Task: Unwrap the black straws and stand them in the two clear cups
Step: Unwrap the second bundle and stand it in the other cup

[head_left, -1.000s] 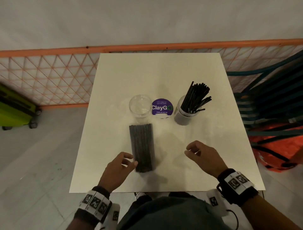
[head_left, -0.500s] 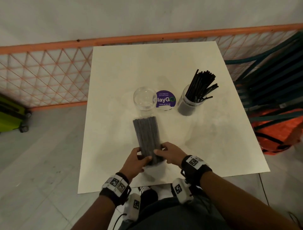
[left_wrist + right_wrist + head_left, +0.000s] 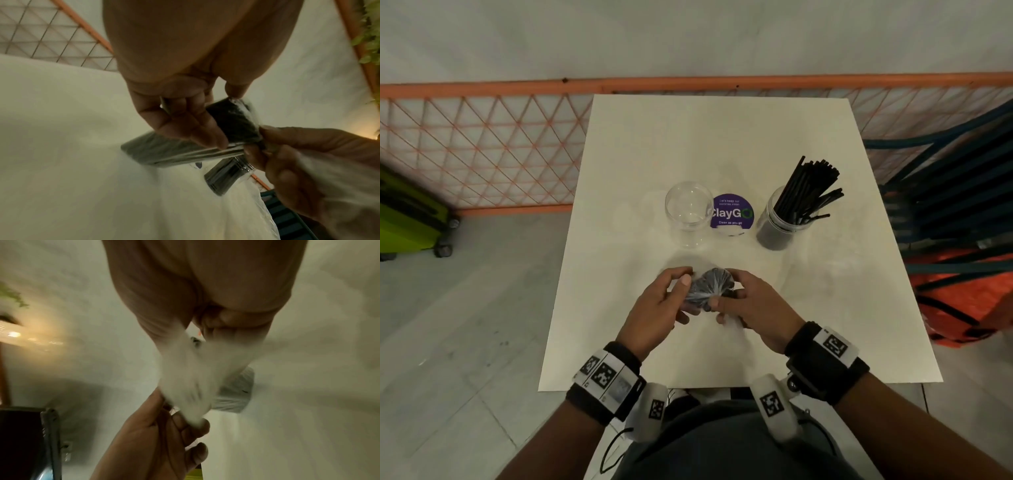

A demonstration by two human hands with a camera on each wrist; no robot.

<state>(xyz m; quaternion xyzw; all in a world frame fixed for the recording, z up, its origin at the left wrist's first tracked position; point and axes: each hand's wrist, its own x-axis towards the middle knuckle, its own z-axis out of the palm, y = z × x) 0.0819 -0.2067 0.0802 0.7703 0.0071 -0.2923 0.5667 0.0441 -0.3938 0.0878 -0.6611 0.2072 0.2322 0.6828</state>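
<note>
A plastic-wrapped pack of black straws (image 3: 709, 287) is held upright above the white table (image 3: 722, 137), its end facing the head camera. My left hand (image 3: 671, 298) grips the pack (image 3: 185, 152) round its side. My right hand (image 3: 736, 301) pinches the clear wrapper at the pack's end (image 3: 259, 138); in the right wrist view the wrapper (image 3: 185, 378) is a white blur. An empty clear cup (image 3: 688, 214) stands just beyond my hands. To the right, a second clear cup (image 3: 780, 222) holds several loose black straws (image 3: 808, 188).
A round purple sticker (image 3: 732, 214) lies between the cups. An orange lattice fence (image 3: 482, 147) runs behind the table. A green suitcase (image 3: 407, 212) stands on the floor at left, and stacked dark chairs (image 3: 955, 192) with an orange bag (image 3: 969, 298) at right.
The pack lay flat on the table with both hands closing on its near end. Now both hands have lifted it and tipped it upright, and the right hand pulls at the wrapper.
</note>
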